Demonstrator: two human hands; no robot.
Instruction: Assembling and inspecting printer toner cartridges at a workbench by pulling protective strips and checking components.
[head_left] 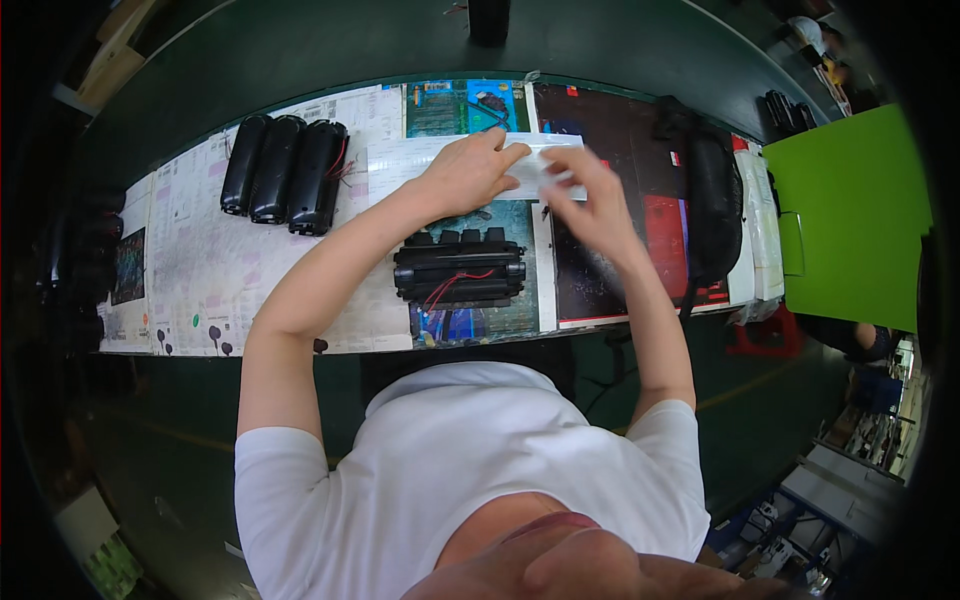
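Observation:
A long white sheet [400, 158], glossy and seemingly printed with faint lines, lies across the far middle of the table. My left hand [470, 172] rests on it with fingers stretched out and apart. Over the sheet's right end is my right hand [592, 200], its fingertips smeared by motion; whether it holds anything does not show. Nearer to me, below the sheet, sits a black plastic housing [460, 272] with thin red wires on top. Three long black casings [278, 172] lie side by side to the left of my left hand, red wires at the rightmost one.
A black bag-like item [715, 205] lies at the table's right, beside white plastic packaging [765, 225]. Beyond stands a bright green panel [850, 215]. More black casings [80, 260] are stacked at the far left. A red stool [768, 335] stands below the table's right end.

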